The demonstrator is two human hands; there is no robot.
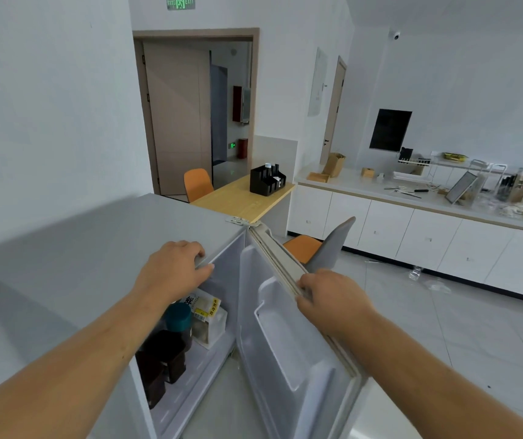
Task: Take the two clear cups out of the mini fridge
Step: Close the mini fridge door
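Door (288, 337) of the mini fridge (95, 242) stands open, swung out from its hinge. Right hand (329, 296) closed over the door's top edge, fingers wrapped on the seal, holding it. Left hand (174, 270) rests on the fridge's top front lip, fingers curled over the edge, nothing else in its grasp. Below the left hand, inside the fridge: a dark bottle with teal cap (177, 318), a white carton (206, 315), dark brown containers (162, 359). Clear cups: not visible in the interior from this angle; cannot tell which shelf they sit on. Judgement: left hand sits directly above the opening and is nearer; the reach goes down and inward from the lip, while the right hand is taken up with the door.
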